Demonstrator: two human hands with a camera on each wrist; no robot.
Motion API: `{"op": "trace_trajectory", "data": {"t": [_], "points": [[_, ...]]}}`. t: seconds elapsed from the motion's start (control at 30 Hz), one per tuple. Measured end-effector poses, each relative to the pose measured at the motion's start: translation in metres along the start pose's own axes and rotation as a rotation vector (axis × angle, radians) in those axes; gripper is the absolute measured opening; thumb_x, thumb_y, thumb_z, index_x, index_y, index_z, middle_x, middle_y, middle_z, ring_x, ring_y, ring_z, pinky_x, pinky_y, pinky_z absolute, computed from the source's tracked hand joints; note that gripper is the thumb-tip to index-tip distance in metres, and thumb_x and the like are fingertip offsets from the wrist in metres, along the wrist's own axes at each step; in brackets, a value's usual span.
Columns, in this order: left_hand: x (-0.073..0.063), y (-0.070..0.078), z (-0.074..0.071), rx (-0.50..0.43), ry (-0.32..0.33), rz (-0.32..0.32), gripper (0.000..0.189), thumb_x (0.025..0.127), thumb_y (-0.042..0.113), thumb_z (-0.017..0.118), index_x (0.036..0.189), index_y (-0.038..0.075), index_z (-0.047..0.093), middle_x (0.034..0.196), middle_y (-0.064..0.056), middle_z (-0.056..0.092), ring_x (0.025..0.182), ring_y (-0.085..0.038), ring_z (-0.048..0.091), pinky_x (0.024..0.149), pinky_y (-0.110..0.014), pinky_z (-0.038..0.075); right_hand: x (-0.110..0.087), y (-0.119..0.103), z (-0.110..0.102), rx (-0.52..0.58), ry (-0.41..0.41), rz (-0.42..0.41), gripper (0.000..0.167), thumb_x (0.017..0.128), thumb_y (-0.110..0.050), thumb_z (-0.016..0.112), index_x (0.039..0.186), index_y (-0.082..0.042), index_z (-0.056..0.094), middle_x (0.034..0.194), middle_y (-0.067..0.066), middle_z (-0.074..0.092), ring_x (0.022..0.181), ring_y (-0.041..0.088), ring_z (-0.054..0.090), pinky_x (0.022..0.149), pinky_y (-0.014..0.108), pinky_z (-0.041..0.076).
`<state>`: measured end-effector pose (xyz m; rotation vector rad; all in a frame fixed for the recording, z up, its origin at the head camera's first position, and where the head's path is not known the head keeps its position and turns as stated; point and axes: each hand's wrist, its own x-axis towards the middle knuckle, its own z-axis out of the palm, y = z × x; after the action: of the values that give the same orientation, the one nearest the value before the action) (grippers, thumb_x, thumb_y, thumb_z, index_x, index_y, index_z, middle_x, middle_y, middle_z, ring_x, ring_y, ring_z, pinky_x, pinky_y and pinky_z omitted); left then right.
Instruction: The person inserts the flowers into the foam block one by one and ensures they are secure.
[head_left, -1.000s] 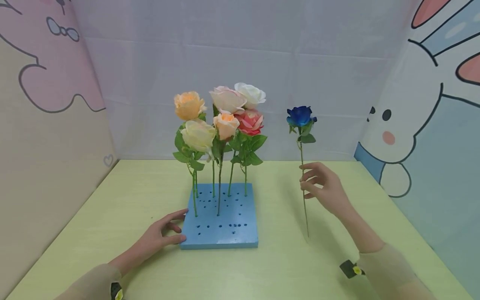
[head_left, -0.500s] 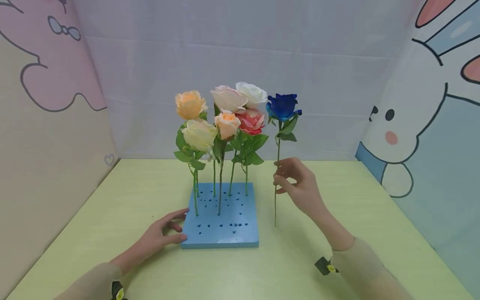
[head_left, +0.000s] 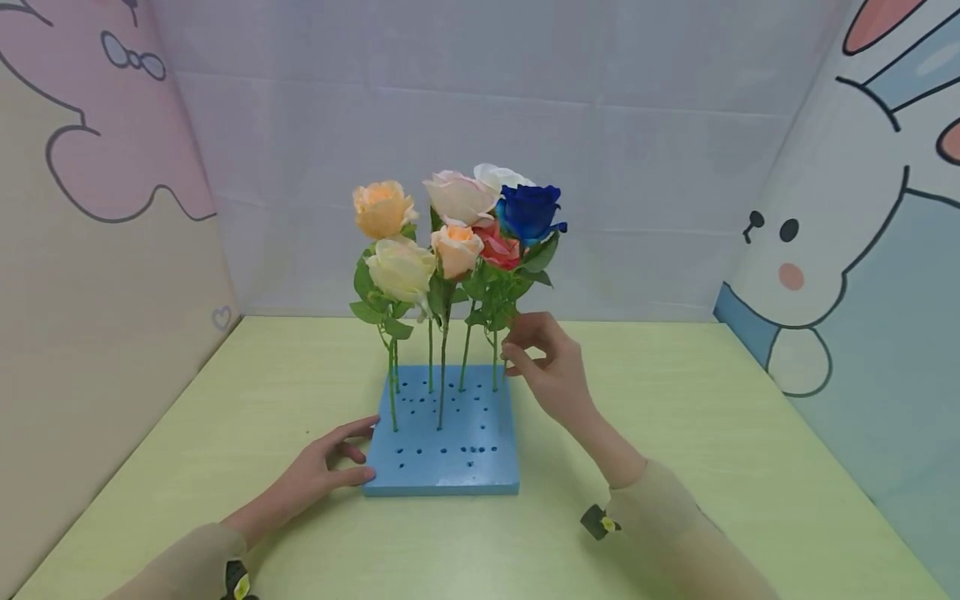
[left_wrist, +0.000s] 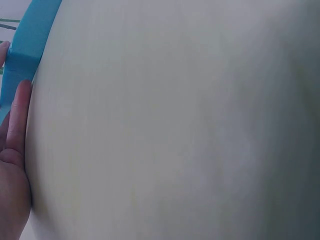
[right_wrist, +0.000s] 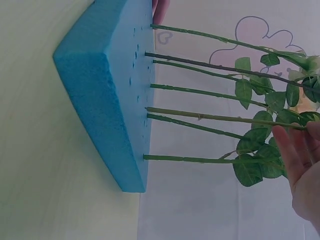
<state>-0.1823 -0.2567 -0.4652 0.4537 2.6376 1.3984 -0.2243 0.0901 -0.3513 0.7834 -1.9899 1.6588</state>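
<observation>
Between thumb and fingers, my right hand pinches the stem of a blue rose, held upright at the right side of a light blue foam block. In the right wrist view the rose's brownish stem runs from the fingertips down to the block's holed face, its tip right at the surface. My left hand rests against the block's left edge, fingers and thumb loosely spread. The blue bloom overlaps a coral rose and a white rose in the head view.
Also standing in the block are a yellow-orange rose, a cream rose, a peach rose and a pale pink rose. Several holes dot the block's front. The pale yellow table meets a white backdrop.
My right hand has carried the blue rose leftward from beside the block to its right side, among the other flowers. The left hand stays against the block.
</observation>
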Motion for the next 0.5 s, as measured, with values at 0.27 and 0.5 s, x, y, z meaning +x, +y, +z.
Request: {"op": "trace_trajectory", "data": {"t": [0.27,0.5], "points": [[0.001,-0.003,0.001,-0.009,-0.001,0.008,0.073,0.085,0.03,0.077,0.15,0.023,0.043,0.143,-0.013,0.055,0.097,-0.004,0.058,0.081,-0.022,0.041,0.006,0.005,0.013,0.01,0.009,-0.021,0.025,0.09,0.007,0.064,0.113,0.008,0.053,0.096,0.022,0.063,0.078,0.037,0.065,0.059,0.033,0.058],[0.001,-0.003,0.0,-0.016,-0.004,0.007,0.074,0.085,0.03,0.077,0.15,0.023,0.042,0.143,-0.013,0.054,0.097,-0.005,0.058,0.08,-0.023,0.041,0.008,0.011,0.02,0.019,0.002,-0.017,0.026,0.092,0.005,0.062,0.116,0.007,0.053,0.102,0.022,0.064,0.079,0.028,0.067,0.061,0.032,0.059]]}}
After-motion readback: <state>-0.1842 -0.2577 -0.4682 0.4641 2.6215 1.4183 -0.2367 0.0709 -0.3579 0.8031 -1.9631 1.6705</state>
